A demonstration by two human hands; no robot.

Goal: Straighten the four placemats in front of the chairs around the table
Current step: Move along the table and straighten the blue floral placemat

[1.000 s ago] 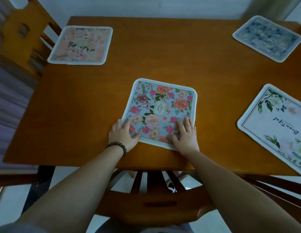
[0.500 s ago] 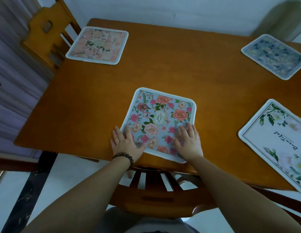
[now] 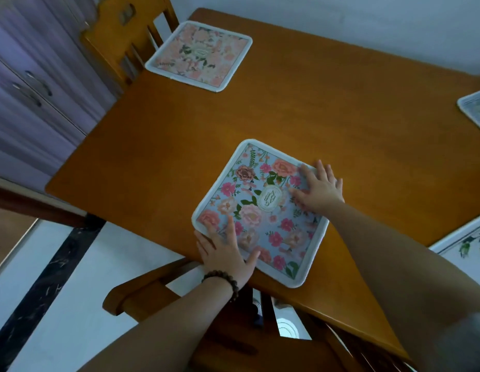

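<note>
Both hands lay flat and open on the blue floral placemat [image 3: 260, 213], with nothing gripped between the fingers. The left hand [image 3: 225, 253], which wore a bead bracelet [image 3: 224, 281] at the wrist, pressed on the near left corner of the mat, the fingers spread and the thumb stretched out over the printed surface. The right hand [image 3: 318, 190] pressed on the far right edge, also with spread fingers; its fingertips reached over the white border onto the wooden table [image 3: 340, 108].

This placemat lay near the front edge of the table, just beyond the back of a wooden chair [image 3: 153, 291]. It was nearly square (so a long axis was hard to name), and it sat turned against the table edge, one corner pointing away toward the table's middle and one toward the person.

A pink floral placemat [image 3: 200, 55] lay at the far left, in front of a second chair [image 3: 118, 30]. At the right edge of the view, only parts of two more mats showed: a pale one [image 3: 475, 108] farther away and a white one with green leaves [image 3: 466, 248] nearer.
</note>
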